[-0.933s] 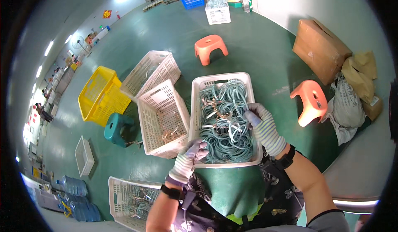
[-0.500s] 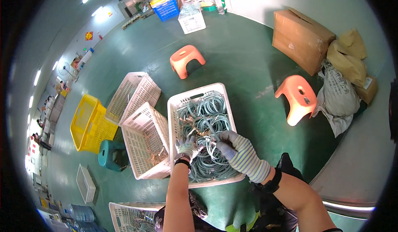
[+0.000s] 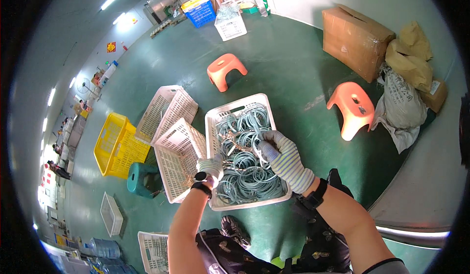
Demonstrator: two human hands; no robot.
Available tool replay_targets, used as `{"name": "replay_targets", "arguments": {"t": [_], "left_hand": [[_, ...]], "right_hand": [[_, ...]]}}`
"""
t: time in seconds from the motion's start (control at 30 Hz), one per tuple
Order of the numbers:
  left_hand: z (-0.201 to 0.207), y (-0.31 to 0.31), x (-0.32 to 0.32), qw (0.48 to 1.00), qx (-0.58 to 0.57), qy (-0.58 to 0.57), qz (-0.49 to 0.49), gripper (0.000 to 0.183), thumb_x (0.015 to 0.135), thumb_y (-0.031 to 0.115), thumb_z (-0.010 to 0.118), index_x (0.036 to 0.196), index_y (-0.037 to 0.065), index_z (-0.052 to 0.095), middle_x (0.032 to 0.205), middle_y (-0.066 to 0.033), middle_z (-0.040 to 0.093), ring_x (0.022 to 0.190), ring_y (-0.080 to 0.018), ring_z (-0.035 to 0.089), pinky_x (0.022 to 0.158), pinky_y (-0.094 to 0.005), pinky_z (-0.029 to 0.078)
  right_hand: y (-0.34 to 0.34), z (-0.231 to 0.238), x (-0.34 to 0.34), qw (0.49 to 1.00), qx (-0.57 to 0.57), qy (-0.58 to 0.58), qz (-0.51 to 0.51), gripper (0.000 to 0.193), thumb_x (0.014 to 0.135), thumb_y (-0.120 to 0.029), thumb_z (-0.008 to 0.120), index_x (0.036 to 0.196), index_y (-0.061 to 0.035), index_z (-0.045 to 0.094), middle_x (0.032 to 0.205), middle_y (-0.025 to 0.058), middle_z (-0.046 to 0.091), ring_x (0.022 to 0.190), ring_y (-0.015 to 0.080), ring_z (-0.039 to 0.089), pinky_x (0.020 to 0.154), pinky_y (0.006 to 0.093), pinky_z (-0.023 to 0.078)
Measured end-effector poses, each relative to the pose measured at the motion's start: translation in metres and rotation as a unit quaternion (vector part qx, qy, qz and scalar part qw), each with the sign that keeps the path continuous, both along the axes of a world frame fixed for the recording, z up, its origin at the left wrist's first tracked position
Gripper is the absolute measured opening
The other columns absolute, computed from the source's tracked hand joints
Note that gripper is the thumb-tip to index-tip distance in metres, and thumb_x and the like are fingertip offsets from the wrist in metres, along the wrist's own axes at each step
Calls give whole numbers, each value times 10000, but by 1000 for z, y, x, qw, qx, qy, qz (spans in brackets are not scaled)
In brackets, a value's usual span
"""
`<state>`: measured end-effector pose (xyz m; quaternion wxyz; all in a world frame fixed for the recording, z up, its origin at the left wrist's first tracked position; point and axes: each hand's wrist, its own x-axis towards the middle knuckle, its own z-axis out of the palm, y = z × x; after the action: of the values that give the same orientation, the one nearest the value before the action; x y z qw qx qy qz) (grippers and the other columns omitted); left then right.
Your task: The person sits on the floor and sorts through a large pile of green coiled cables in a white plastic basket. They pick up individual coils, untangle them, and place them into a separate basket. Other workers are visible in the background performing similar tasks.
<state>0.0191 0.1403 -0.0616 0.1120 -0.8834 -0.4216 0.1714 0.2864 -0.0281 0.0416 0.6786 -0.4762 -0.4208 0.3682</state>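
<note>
Because the white slotted plastic crate has been set on the green floor directly in front of the seated person, its load of coiled pale blue-grey cable loops can be reached by both gloved hands without leaning. The right hand, in a striped knit glove, is held over the middle of the crate with its fingers curled around a few strands, which are lifted slightly above the heap. The left hand, in a grey glove above a black wristwatch, is closed at the crate's left wall, where the same tangle appears to be pinched; the exact grip cannot be made out. A second white slotted crate is tilted against the first crate's left side, within easy reach. Two orange plastic stools are left well apart.
</note>
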Motion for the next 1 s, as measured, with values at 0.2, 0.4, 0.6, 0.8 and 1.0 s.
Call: {"name": "replay_targets", "arguments": {"t": [0.2,0.4,0.6,0.8,1.0], "left_hand": [[33,-46,-35,805,-206,-528,174,524,860,164,632,1342,8,497,1011,-159,710,768,-276,708,684,-418,553],[107,-130,-20,167,-420,-870,197,385,905,179,635,1257,55,541,1157,-195,649,835,-248,652,908,-433,554],[107,-162,-12,55,-505,-850,140,666,788,222,713,1378,21,478,1271,-229,595,871,-275,679,893,-485,567],[106,-156,-40,69,-547,-823,138,563,804,115,662,1338,-9,533,1247,-178,631,835,-248,669,898,-509,558],[102,-163,-34,206,-537,-800,170,527,815,155,706,1303,8,574,1240,-137,634,893,-274,678,904,-483,549]], "right_hand": [[1,11,-6,968,-57,220,104,151,976,-182,604,1051,-72,675,759,-27,610,542,17,488,476,160,391],[6,19,-16,964,-80,228,113,148,973,-201,621,1038,-85,685,745,-27,607,550,16,490,490,161,394],[21,-7,-42,924,92,-363,81,164,934,-97,583,1071,-74,671,885,110,670,844,306,661,754,398,541],[21,-12,-68,863,124,-438,220,171,895,-99,631,1048,-37,680,1059,133,663,1013,276,638,884,371,518],[39,-22,-90,979,96,-167,67,389,873,-50,691,1246,-24,584,1154,120,639,1050,203,633,890,301,520]]}}
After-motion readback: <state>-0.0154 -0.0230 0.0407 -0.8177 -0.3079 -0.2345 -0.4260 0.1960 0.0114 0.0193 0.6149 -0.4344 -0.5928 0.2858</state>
